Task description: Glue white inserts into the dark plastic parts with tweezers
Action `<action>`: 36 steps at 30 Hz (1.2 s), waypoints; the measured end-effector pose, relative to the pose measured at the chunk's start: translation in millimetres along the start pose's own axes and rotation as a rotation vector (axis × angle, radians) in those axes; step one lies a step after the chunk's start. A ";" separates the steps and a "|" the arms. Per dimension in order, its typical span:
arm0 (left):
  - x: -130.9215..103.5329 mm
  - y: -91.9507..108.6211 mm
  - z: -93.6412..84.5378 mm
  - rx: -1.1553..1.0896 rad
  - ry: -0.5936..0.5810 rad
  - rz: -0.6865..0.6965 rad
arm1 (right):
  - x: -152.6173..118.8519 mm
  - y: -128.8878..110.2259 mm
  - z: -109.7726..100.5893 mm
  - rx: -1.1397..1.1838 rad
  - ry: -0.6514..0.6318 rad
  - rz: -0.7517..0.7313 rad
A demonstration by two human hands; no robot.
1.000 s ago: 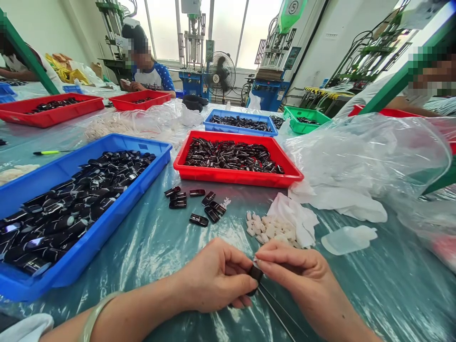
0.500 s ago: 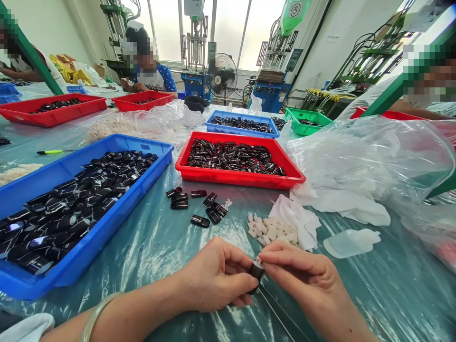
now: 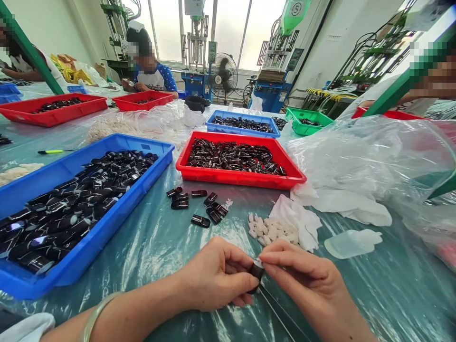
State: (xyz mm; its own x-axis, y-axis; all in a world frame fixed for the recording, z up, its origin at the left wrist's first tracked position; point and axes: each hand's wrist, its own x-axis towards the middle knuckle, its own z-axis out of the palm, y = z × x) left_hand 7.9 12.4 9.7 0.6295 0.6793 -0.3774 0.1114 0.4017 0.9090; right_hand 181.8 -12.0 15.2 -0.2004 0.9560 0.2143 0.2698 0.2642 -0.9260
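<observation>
My left hand (image 3: 223, 275) grips a small black piece (image 3: 256, 270) between thumb and fingers, its pale end turned up. My right hand (image 3: 302, 275) is pinched at that pale end; whatever lies between its fingertips is too small to make out. Thin metal rods (image 3: 276, 308) run down from below the black piece toward the bottom edge. Beyond the hands lie several loose black pieces (image 3: 200, 221) and a heap of small white pieces (image 3: 272, 230) beside a crumpled white cloth (image 3: 297, 218).
A blue tray (image 3: 142, 209) of black pieces stands at the left, a red tray (image 3: 242, 178) of them ahead. A clear bottle (image 3: 352, 243) and plastic sheeting (image 3: 374, 152) lie at the right. A person (image 3: 153, 76) sits across the table.
My right fingertips have shifted very slightly at the top of the black piece. My left hand keeps its grip, nearly unmoved.
</observation>
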 end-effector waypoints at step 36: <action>-0.1 -0.5 -3.1 -0.081 -0.035 -0.008 | -1.4 5.5 2.6 0.033 -0.052 0.020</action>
State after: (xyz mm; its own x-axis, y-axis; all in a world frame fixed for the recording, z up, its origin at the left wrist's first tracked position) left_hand 5.4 14.0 8.7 0.6555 0.6542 -0.3772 0.0553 0.4566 0.8880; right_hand 181.1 -12.2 9.0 -0.2444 0.9529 0.1796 0.2434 0.2396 -0.9399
